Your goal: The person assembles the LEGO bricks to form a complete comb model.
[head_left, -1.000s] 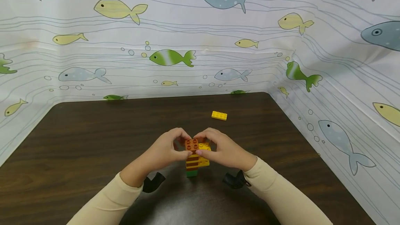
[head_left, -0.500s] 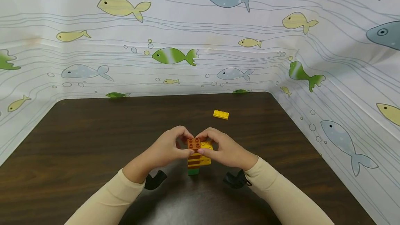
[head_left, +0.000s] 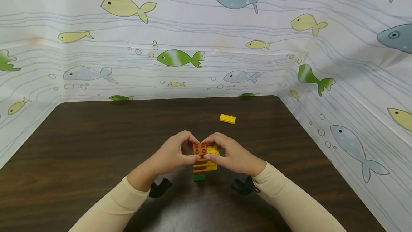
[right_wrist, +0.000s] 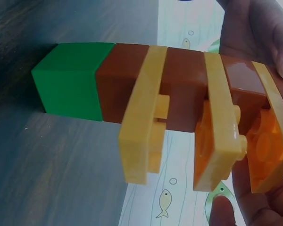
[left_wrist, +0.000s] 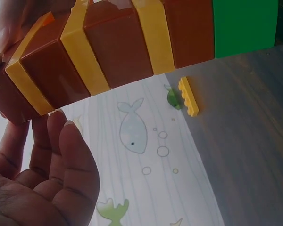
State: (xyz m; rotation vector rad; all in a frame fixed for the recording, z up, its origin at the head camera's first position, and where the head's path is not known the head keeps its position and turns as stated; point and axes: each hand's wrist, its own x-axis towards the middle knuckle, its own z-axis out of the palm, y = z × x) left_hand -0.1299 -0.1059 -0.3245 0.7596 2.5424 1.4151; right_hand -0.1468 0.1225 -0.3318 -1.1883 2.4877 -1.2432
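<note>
A tower of toy building bricks (head_left: pixel 199 168) stands upright on the table in the head view. At its foot is a green brick (left_wrist: pixel 245 28); above it brown bricks (left_wrist: pixel 115 47) alternate with thin yellow plates (right_wrist: pixel 134 155) that jut out to the right. My left hand (head_left: pixel 172 155) and right hand (head_left: pixel 233 154) pinch the brown top brick (head_left: pixel 200 149) from either side. Their thumbs are at its near face and their fingers curl behind it. The far side of the tower is hidden in the head view.
One loose yellow plate (head_left: pixel 227 118) with studs lies farther back on the dark wooden table (head_left: pixel 106 135), right of the tower. A fish-patterned sheet (head_left: pixel 186 17) rises behind and beside the table. Black wrist devices (head_left: pixel 160 188) hang under both forearms.
</note>
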